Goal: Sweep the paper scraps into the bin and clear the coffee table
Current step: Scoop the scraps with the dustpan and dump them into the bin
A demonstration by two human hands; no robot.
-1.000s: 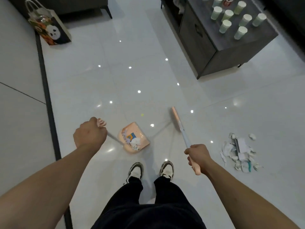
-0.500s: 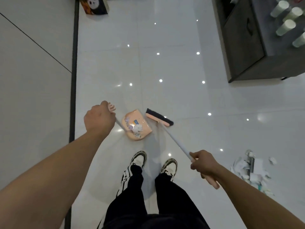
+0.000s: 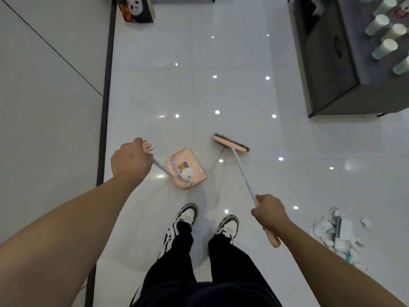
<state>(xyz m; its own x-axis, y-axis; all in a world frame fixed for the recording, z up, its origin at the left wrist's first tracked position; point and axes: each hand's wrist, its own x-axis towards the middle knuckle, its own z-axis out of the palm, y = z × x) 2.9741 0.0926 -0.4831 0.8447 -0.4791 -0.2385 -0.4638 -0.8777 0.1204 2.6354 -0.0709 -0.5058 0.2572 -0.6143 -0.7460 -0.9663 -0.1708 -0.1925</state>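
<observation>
My left hand [image 3: 130,162] grips the long handle of a pink dustpan [image 3: 188,168] that rests on the white floor in front of my feet, with a few white and printed paper scraps inside it. My right hand [image 3: 269,212] grips the handle of a pink broom [image 3: 231,145], whose brush head sits on the floor just right of the dustpan and apart from it. A pile of torn paper scraps [image 3: 336,233] lies on the floor at the lower right, beyond my right forearm. The dark coffee table [image 3: 327,63] at the upper right carries several pale paper cups [image 3: 384,48].
A paper bag with a panda print [image 3: 136,8] stands on the floor at the top, by a dark strip [image 3: 106,96] running along the grey wall panel on the left. My two shoes [image 3: 208,220] stand just behind the dustpan. Shiny floor tiles stretch ahead.
The view has swung left and down. The broom head has turned from lengthwise to crosswise and shifted to the right of the dustpan. The scrap pile now sits lower right.
</observation>
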